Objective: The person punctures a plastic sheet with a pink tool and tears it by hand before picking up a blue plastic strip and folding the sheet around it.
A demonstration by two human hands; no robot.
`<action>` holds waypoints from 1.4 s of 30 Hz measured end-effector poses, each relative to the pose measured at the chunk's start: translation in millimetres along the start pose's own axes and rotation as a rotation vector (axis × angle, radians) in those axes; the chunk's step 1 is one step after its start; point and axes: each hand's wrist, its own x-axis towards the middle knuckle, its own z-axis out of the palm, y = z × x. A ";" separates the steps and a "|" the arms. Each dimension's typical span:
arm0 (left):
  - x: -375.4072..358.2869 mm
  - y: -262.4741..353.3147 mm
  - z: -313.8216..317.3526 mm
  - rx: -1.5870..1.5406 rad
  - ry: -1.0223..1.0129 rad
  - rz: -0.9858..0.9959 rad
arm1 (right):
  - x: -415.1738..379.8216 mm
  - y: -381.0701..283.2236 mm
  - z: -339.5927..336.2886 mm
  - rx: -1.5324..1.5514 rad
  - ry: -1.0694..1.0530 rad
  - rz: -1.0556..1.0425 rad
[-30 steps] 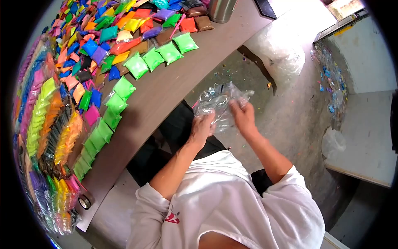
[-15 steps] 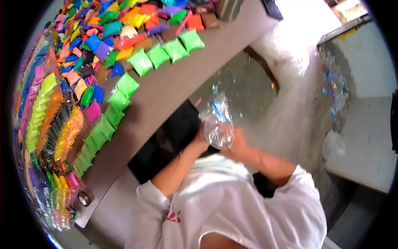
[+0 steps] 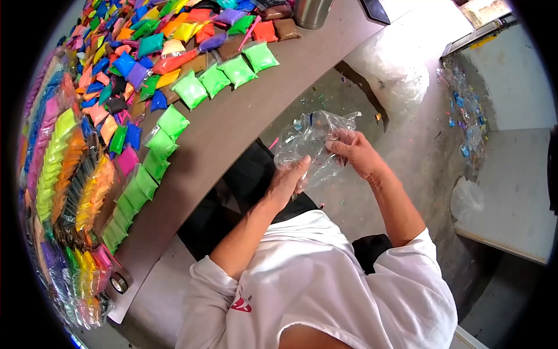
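A clear plastic bag (image 3: 317, 136) hangs spread between my two hands, above my lap. My left hand (image 3: 288, 181) pinches its lower left edge between thumb and fingers. On the other side my right hand (image 3: 354, 152) grips the bag's right edge, fingers curled. To the left on the brown table (image 3: 232, 125) lie bright green packets (image 3: 189, 90) in a bent row, the nearest things on the table to my hands.
Many small coloured packets (image 3: 138, 75) cover the table's far left, beside bagged stacks (image 3: 61, 168). A tape roll (image 3: 118, 282), steel tumbler (image 3: 313, 13) and phone (image 3: 375, 10) lie near the edges. A large clear bag (image 3: 395, 70) stands on the floor.
The hands have moved apart, and the clear bag, bunched up before, is now spread wider between them. My right hand has gone up and to the right.
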 end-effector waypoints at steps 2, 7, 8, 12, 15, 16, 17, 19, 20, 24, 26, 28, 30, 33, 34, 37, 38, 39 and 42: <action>0.9 -1.0 -0.6 0.058 0.006 0.012 | 4.1 14.2 4.5 -0.040 0.057 -0.028; 34.2 -68.1 -19.5 0.058 0.166 0.378 | -41.5 33.9 109.6 -0.514 0.255 -0.670; 27.6 -55.9 -20.6 -0.013 0.170 0.106 | -31.3 38.6 93.9 -0.666 0.242 -0.445; 44.8 -57.5 -40.8 0.060 0.037 0.165 | -29.7 22.4 84.6 -0.408 0.301 -0.165; 22.6 -43.6 -33.4 0.135 -0.029 0.340 | -17.3 66.7 95.5 -0.791 0.413 -0.726; 28.4 -31.7 -35.9 0.020 -0.084 0.139 | 0.0 52.8 76.8 -0.640 0.427 -0.401; 25.8 -27.5 -38.5 -0.095 -0.131 -0.082 | 8.1 46.3 66.7 -0.473 0.426 -0.062; 7.1 -9.0 -6.9 0.110 0.101 0.011 | -13.9 43.4 113.8 -0.566 0.424 -0.971; -2.8 -10.6 -2.2 0.007 0.163 -0.044 | -15.7 68.5 112.2 -0.677 0.455 -0.867; 8.9 -7.3 -17.7 -0.120 -0.007 -0.077 | 30.7 56.5 32.9 0.086 0.319 -0.073; 10.0 -10.8 -9.6 -0.111 0.186 -0.133 | 19.5 28.6 30.4 0.070 0.210 -0.101; 12.3 -7.4 -16.7 -0.142 0.063 -0.092 | 14.3 -2.4 26.9 0.052 0.118 -0.183; 7.7 -2.1 -12.4 -0.175 -0.021 -0.039 | 8.3 -11.8 25.9 0.063 0.080 0.018; 8.3 -4.6 -10.4 -0.175 0.033 -0.041 | 4.3 -2.1 34.4 -0.088 0.013 0.027; 8.4 -5.0 -3.0 -0.175 0.034 -0.042 | -2.4 7.3 54.2 -0.087 0.012 0.028; 8.8 -11.7 -0.4 -0.203 0.279 0.003 | -6.3 38.4 93.4 -0.346 0.245 -0.758; 14.3 -19.7 -20.3 -0.166 0.126 -0.026 | 4.5 43.4 68.8 -0.315 0.252 -0.446; 19.0 -22.8 -31.5 -0.131 -0.027 -0.046 | 12.0 43.7 55.1 -0.285 0.252 -0.142; 29.9 -36.6 -19.8 -0.030 0.065 0.029 | -24.5 17.9 110.3 -0.458 0.343 -0.521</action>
